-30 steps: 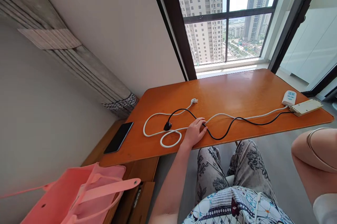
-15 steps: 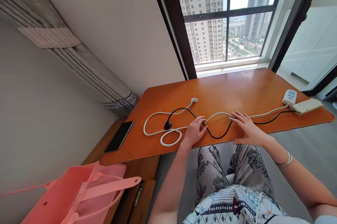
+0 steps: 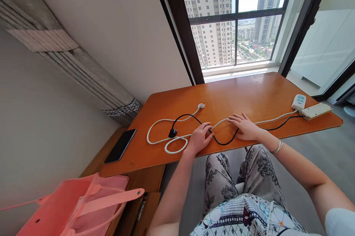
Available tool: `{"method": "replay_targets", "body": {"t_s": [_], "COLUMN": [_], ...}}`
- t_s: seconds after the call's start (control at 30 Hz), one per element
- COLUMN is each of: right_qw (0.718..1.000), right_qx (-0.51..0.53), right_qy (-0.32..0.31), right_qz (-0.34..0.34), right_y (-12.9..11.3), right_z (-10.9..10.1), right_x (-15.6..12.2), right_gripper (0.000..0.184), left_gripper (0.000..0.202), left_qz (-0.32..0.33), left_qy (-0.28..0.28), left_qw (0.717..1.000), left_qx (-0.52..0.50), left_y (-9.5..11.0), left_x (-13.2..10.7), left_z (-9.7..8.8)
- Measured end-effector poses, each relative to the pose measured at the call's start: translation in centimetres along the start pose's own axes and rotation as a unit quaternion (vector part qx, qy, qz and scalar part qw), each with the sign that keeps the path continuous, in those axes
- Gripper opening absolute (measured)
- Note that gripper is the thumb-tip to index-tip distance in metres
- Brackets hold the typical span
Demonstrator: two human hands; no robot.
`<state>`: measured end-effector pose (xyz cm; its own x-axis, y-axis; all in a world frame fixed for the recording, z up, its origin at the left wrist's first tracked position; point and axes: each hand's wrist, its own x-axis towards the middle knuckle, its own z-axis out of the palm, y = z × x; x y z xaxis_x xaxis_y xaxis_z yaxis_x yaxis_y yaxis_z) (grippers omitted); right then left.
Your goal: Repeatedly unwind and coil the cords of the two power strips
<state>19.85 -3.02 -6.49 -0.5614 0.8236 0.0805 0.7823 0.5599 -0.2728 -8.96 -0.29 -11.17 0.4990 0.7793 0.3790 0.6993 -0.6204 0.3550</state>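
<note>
My left hand [image 3: 198, 139] rests over a white cable [image 3: 163, 120] and a black cable [image 3: 219, 142] where they cross, its fingers stretched out. My right hand [image 3: 246, 128] lies flat farther right, fingers spread, over parts of both cables. The white cable loops on the left and ends in a white plug [image 3: 201, 106]. A black plug [image 3: 172, 132] lies inside that loop. Both cables run right towards a white power strip [image 3: 299, 101] and a cream one [image 3: 316, 111]. My hands cover short stretches of cable.
Everything lies on a brown wooden table [image 3: 238, 91]. A black tablet-like device [image 3: 121, 146] is at its left edge. Below that edge hangs or stands a pink bag [image 3: 74, 202]. A window [image 3: 235, 40] is behind the table, and a tied grey curtain [image 3: 91, 80] is at left.
My right hand has slid left along the cables, closer to my left hand. The left hand stays at the crossing. The whole view has shifted slightly.
</note>
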Motion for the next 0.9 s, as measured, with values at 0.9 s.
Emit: {"method": "replay_targets", "body": {"t_s": [0.9], "right_qw": [0.852], "right_qx": [0.505], "right_qy": [0.127], "right_qz": [-0.059], "right_y": [-2.2], "right_z": [-20.1], "right_x": [4.6], "right_gripper": [0.036], "left_gripper": [0.010], "left_qz": [-0.092], "left_qy": [0.166], "left_qw": [0.980], "left_qx": [0.054], "left_y": [2.1], "left_x": [6.5], "left_z": [-7.7]}}
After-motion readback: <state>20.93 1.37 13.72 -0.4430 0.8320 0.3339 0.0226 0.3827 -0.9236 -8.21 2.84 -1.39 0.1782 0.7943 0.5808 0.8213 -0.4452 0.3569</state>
